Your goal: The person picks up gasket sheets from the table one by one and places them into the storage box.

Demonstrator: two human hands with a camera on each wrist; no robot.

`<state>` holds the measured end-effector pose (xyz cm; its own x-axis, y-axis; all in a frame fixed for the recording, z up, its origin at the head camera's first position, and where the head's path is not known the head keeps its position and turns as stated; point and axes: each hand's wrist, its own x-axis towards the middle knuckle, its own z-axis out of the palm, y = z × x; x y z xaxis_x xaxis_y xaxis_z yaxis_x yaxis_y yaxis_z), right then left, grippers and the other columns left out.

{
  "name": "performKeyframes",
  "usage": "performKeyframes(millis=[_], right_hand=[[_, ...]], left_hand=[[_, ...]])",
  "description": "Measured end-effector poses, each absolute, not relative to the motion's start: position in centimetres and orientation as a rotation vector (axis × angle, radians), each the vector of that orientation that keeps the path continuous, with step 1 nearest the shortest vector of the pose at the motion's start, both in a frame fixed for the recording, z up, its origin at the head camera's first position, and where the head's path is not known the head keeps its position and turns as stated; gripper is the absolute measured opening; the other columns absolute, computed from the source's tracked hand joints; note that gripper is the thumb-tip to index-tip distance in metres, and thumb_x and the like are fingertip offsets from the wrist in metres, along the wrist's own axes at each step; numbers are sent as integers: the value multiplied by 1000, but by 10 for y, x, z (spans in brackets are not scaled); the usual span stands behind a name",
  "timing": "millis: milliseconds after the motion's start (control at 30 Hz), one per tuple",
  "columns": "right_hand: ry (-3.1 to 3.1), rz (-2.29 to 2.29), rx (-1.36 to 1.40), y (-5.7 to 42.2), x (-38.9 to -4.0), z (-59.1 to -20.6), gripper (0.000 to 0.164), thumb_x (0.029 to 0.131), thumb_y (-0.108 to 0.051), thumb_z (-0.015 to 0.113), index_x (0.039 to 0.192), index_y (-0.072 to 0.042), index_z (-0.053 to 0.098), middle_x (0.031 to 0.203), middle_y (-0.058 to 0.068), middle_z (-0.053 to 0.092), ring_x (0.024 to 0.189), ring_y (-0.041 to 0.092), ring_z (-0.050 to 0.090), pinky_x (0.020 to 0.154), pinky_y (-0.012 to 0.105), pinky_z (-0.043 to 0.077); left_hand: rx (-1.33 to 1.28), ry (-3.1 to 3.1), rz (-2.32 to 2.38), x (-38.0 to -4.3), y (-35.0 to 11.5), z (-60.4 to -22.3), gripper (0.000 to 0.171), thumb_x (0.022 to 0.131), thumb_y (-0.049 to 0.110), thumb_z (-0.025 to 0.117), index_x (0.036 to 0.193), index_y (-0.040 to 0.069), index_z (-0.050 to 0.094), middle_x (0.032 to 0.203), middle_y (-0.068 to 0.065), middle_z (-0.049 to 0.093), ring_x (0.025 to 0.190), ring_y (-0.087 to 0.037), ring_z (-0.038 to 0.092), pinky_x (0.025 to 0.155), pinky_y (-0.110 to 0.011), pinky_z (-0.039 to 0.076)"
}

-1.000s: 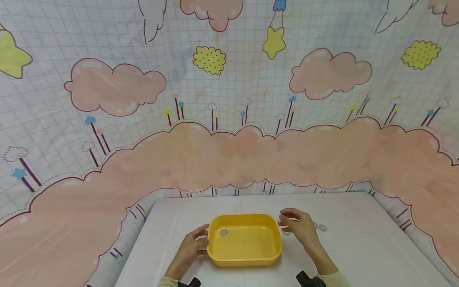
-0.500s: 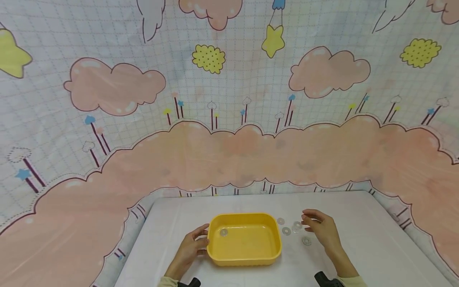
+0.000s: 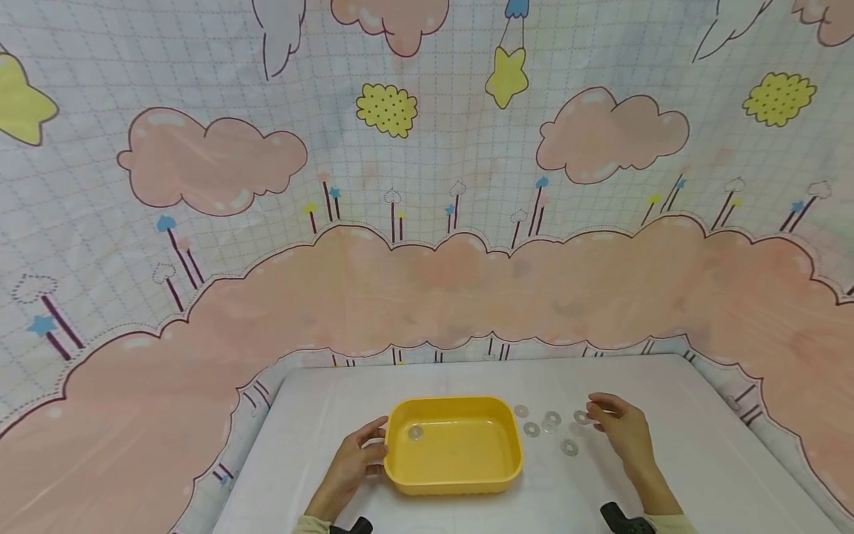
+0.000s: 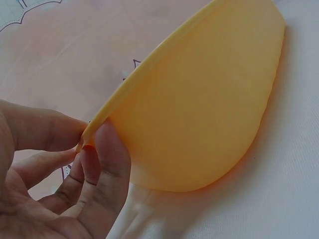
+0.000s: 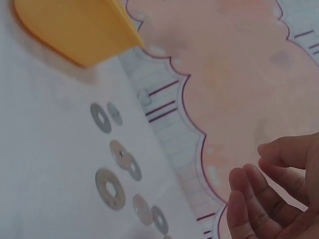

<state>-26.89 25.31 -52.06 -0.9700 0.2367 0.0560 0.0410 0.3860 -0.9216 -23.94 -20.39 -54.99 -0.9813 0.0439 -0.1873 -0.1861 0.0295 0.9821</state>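
A yellow plastic tray (image 3: 454,486) stands on the white table, with one flat round washer (image 3: 416,432) lying inside near its left. My left hand (image 3: 356,460) pinches the tray's left rim; the left wrist view shows its thumb (image 4: 112,164) against the outer wall just under the edge. Several grey metal washers lie right of the tray, among them a near washer (image 3: 569,447) and a pair of overlapping washers (image 5: 124,159). Over the rightmost washer (image 3: 580,417) my right hand (image 3: 623,430) hovers, fingers loosely bent and nothing visible between them.
The white table (image 3: 333,393) reaches back to a hanging cloth (image 3: 467,289) printed with clouds and stars. Black wrist straps (image 3: 623,519) sit at both sleeves. A washer (image 3: 521,411) lies close to the tray's right wall.
My right hand has moved right, away from the tray's right edge, and washers it covered now show. The left hand and the tray stay in place.
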Motion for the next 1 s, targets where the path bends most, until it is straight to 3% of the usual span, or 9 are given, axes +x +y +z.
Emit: performKeyframes(millis=[200,400,667,1000], right_hand=[[-2488,1590,-328,268,-273,-533,40,95,-23,63,128,1,61,99,-1,74,77,-8,60,73,16,54],[-2561,1488,-379,278,-274,-540,45,96,-31,62,130,-2,61,110,7,72,80,-9,54,72,21,49],[-2587,1382,-417,287,-281,-559,45,96,-30,61,132,-3,60,125,22,64,109,29,60,71,20,45],[-2650,1267,-427,292,-292,-573,45,92,-24,65,129,2,61,110,24,65,93,29,58,69,26,40]], left_hand=[[-153,2140,2060,-241,-205,-553,65,85,1,61,147,-1,41,122,-14,51,82,-15,59,66,-34,55],[-146,2143,2056,-241,-205,-552,67,84,3,62,147,0,41,120,-14,51,83,-15,60,68,-32,56],[-156,2152,2042,-245,-205,-553,66,84,3,63,147,1,42,122,-15,51,83,-16,60,68,-32,55],[-136,2131,2057,-251,-208,-552,66,84,3,63,147,1,42,120,-13,51,82,-14,60,65,-29,55]])
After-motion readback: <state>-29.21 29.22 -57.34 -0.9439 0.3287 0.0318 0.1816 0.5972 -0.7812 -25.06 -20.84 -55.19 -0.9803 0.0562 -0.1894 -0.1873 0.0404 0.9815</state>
